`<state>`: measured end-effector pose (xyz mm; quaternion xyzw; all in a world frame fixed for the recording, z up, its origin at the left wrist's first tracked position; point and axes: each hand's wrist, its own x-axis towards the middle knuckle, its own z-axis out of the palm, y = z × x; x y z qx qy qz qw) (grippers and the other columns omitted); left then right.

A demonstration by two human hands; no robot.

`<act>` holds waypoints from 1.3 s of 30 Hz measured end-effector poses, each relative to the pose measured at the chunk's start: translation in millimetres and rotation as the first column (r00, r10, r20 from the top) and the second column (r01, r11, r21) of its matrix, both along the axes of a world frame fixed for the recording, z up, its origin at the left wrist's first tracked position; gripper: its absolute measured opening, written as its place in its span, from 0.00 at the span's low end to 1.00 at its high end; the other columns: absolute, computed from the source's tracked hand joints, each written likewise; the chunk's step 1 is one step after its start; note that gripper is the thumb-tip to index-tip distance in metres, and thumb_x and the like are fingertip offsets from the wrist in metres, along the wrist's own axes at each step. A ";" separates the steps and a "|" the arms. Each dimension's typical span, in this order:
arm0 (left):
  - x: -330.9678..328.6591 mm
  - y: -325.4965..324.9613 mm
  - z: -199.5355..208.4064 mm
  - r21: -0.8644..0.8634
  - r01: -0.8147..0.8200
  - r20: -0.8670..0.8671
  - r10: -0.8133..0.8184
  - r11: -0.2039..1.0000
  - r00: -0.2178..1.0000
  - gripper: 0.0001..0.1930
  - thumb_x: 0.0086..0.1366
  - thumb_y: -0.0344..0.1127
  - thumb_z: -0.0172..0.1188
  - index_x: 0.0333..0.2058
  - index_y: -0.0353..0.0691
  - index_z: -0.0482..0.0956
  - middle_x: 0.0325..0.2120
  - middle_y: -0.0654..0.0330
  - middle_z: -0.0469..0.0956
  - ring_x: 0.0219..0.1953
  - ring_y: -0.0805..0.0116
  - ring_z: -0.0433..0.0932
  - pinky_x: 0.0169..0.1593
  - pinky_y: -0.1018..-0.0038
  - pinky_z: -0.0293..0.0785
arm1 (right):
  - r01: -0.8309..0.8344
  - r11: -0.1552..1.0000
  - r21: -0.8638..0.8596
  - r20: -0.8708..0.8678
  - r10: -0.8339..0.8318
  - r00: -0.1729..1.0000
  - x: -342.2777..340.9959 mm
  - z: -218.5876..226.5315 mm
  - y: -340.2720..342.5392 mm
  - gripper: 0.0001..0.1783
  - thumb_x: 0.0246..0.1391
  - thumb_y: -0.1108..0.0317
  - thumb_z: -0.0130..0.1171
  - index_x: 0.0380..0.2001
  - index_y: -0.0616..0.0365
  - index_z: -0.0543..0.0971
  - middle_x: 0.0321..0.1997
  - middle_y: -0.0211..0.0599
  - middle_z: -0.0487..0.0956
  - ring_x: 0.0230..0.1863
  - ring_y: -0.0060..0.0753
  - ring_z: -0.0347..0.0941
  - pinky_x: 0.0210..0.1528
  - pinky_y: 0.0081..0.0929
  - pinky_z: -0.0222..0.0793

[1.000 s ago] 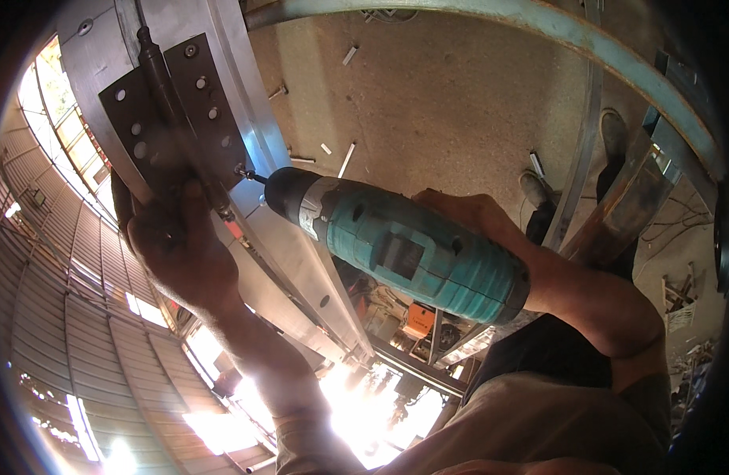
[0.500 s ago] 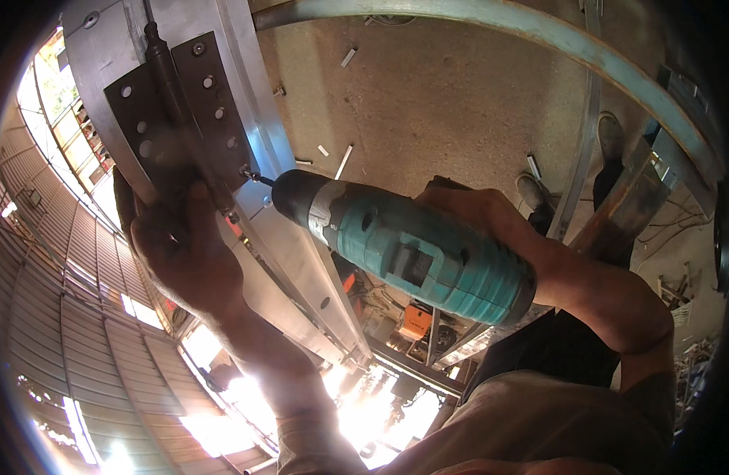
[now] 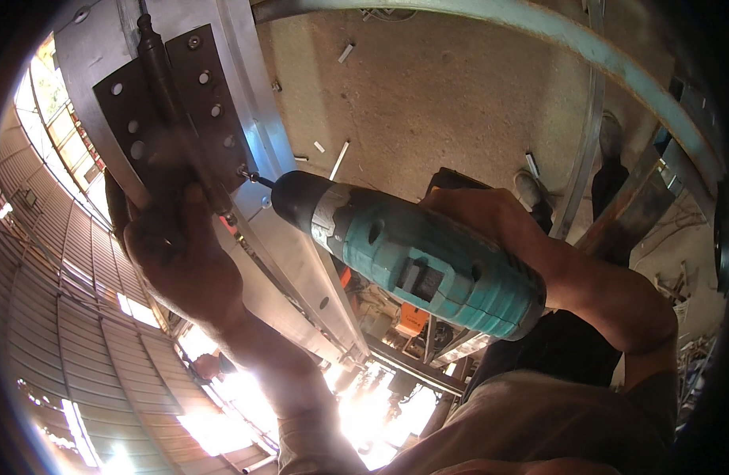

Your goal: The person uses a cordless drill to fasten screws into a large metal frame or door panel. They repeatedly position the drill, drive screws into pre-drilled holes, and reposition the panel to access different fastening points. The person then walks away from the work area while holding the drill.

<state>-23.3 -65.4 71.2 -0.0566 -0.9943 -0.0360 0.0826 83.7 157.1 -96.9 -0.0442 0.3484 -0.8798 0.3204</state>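
Note:
A dark metal hinge (image 3: pixel 210 91) with several round holes lies against a bare metal frame (image 3: pixel 258 103). My left hand (image 3: pixel 182 253) grips the lower end of the hinge, thumb on its front and fingers curled behind the edge. In my right hand (image 3: pixel 491 222) is a teal and black cordless drill (image 3: pixel 428 269), held from its far side. Its bit reaches a screw (image 3: pixel 244 171) at the lower corner of the hinge's right leaf. Another screw (image 3: pixel 194 42) sits in that leaf's top hole. My right fingers are partly hidden behind the drill.
A curved, worn metal bar (image 3: pixel 554 39) crosses the top right. Small metal offcuts (image 3: pixel 340 158) are scattered on the concrete floor (image 3: pixel 428 103). An orange box (image 3: pixel 412 318) stands below the drill, and a person's shoe (image 3: pixel 529 188) shows at the right.
The hinge and frame sit slightly further left in view. The drill's rear end has dropped a little lower, while its bit stays at the same screw. Both hands keep their hold.

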 end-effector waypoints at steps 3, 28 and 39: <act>0.1 4.4 -0.5 -0.014 -0.002 0.020 0.003 1.000 1.000 0.24 0.67 0.25 0.63 0.60 0.26 0.71 0.67 0.47 0.65 0.54 0.61 0.79 0.47 0.74 0.84 | -0.011 1.000 0.027 -0.004 0.011 1.000 0.3 -1.9 -1.5 0.20 0.51 0.61 0.71 0.43 0.58 0.77 0.35 0.45 0.83 0.37 0.44 0.84 0.41 0.37 0.78; 1.5 -1.1 -1.5 0.016 -0.027 -0.013 0.027 1.000 1.000 0.28 0.66 0.31 0.65 0.62 0.28 0.71 0.66 0.53 0.67 0.57 0.61 0.77 0.48 0.73 0.84 | 0.211 0.953 0.217 -0.358 -0.124 0.925 -6.2 -5.7 -3.4 0.21 0.52 0.55 0.69 0.42 0.58 0.77 0.33 0.43 0.81 0.33 0.45 0.83 0.35 0.40 0.78; 0.8 -0.9 0.5 -0.010 0.002 -0.016 -0.002 1.000 1.000 0.24 0.66 0.31 0.66 0.58 0.28 0.74 0.66 0.56 0.68 0.50 0.65 0.80 0.45 0.73 0.82 | 0.219 0.940 0.262 -0.393 -0.103 0.914 -12.0 -5.1 2.7 0.21 0.52 0.54 0.69 0.41 0.56 0.76 0.31 0.43 0.79 0.35 0.47 0.82 0.35 0.42 0.75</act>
